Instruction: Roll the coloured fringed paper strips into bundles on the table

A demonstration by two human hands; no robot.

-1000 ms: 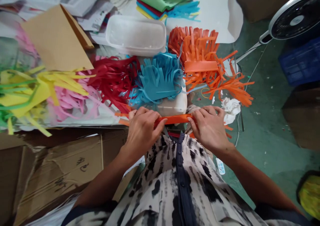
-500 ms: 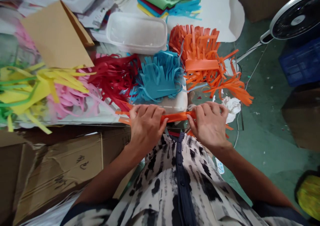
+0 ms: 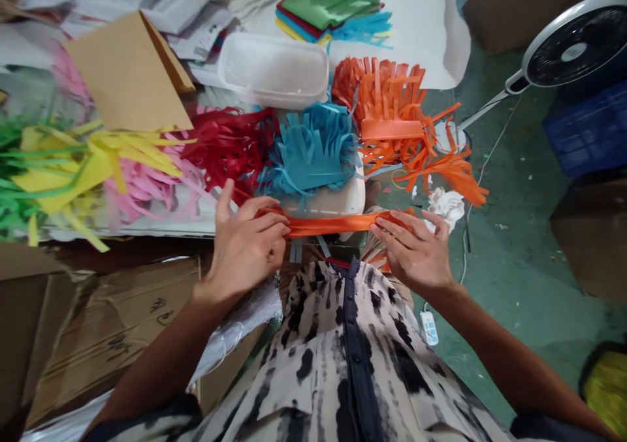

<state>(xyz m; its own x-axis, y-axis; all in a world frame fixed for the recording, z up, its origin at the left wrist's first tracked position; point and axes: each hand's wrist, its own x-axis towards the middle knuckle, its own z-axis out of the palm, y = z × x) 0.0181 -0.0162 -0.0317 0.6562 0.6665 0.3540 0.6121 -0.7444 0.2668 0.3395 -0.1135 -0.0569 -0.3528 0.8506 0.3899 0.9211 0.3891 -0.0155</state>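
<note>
I monitor left hand [image 3: 247,249] and right hand [image 3: 420,249], fingers holding orange strip [image 3: 333,224] by near edge of surface [image 3: 202,217]; cardboard [image 3: 125,305] handwriting [image 3: 119,344] illegible.

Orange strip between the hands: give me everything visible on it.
The orange strip is a narrow, slightly glossy band, perhaps paper or thin fabric, with faint lengthwise creases. It runs nearly straight between the left hand and the right hand, below the blue fringe in the picture. Both hands touch it, partly covering its ends.
</note>
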